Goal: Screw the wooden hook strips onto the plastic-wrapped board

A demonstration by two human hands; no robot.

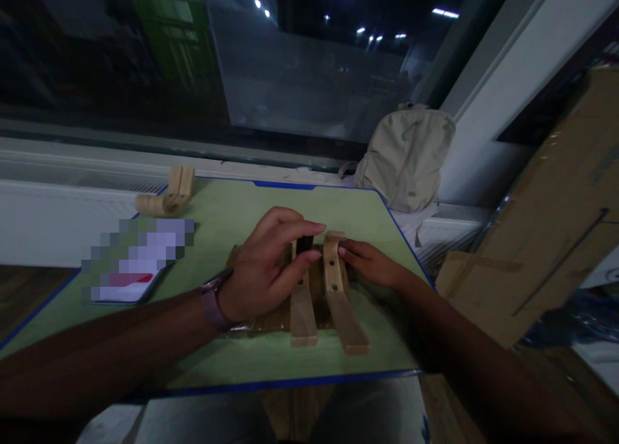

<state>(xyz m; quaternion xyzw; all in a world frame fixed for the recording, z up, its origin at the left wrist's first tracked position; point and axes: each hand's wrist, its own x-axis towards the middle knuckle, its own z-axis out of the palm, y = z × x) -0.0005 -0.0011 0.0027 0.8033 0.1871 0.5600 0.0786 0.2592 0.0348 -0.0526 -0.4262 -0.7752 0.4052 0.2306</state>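
Note:
Two curved wooden pieces lie side by side in front of me, the left wooden piece [303,312] and the right wooden piece [345,312]. Dark holes show in the right one. My left hand [265,263], with a band on its wrist, is over the left piece. Between its thumb and forefinger sits a small black object [304,243] whose kind I cannot make out. The fingers of my right hand [370,261] grip the upper end of the right piece from its outer side. Under both pieces is a brown, shiny, flat package [271,321], partly hidden.
A green table [232,205] with a blue edge bears a phone-like, pixelated object [145,263] on the left. More curved wooden pieces [176,189] stand at the back left corner. Beyond are a beige backpack [406,157], a window and a large cardboard box [541,225].

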